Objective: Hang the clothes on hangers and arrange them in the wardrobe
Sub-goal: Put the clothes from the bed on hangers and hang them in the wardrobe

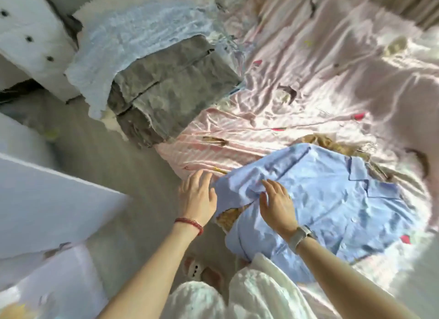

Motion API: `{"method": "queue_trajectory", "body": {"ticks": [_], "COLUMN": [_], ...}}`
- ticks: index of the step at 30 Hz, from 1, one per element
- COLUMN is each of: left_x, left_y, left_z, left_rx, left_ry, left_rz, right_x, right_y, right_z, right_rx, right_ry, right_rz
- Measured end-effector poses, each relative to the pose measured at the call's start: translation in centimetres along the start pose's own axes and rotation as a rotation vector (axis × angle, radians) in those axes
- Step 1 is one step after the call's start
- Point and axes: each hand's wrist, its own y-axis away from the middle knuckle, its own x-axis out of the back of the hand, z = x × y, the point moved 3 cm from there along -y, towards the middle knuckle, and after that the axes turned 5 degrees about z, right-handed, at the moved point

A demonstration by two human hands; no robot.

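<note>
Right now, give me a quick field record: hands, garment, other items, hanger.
left hand: open, at the bed edge beside the shirt
right hand: open, fingers resting on the shirt
shirt: light blue, lying crumpled on the pink sheet
pile: folded grey and blue items at the bed's far corner
hanger: none visible

Grey floor (pixel 123 152) beside a bed in pink patterned sheet (pixel 308 85); sunlight falls across it.
</note>
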Motion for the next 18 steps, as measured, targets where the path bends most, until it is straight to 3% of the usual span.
{"method": "queue_trajectory", "body": {"ticks": [10,18], "left_x": [-18.0,-27.3], "left_y": [-5.5,-6.3], "left_z": [20.5,22.2], "left_rx": [-0.344,-0.434], "left_ry": [-0.131,-0.471], "left_rz": [-0.513,-0.816], "right_x": [5.4,6.2], "right_y": [-1.9,-7.2], "right_z": [28.1,42.8], "right_rx": [-0.571,-0.752], "right_ry": [-0.037,0.033], "right_rz": [0.093,0.072]}}
